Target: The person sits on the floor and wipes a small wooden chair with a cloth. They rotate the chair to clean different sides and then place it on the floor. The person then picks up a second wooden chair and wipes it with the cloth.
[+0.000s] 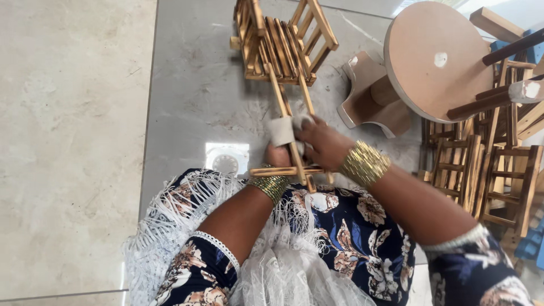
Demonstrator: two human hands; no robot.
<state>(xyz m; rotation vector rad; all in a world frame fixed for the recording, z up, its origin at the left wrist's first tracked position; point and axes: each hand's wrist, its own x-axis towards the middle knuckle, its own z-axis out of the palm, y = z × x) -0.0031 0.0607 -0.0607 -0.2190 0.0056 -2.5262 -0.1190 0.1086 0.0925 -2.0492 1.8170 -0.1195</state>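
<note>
A small wooden slatted chair frame (281,45) lies tipped over on the grey floor, its two long legs reaching toward my lap. My right hand (320,141) presses a folded piece of sandpaper (281,130) around one leg. My left hand (277,156) grips the lower end of the legs, near a crossbar (283,170), and is partly hidden behind them. Both wrists wear gold bangles.
A round wooden tabletop (433,56) lies on its side at the right with a curved base piece (368,93) beside it. Several small wooden chairs (487,170) are stacked at the right edge. A small white square object (226,158) lies on the floor by my knee.
</note>
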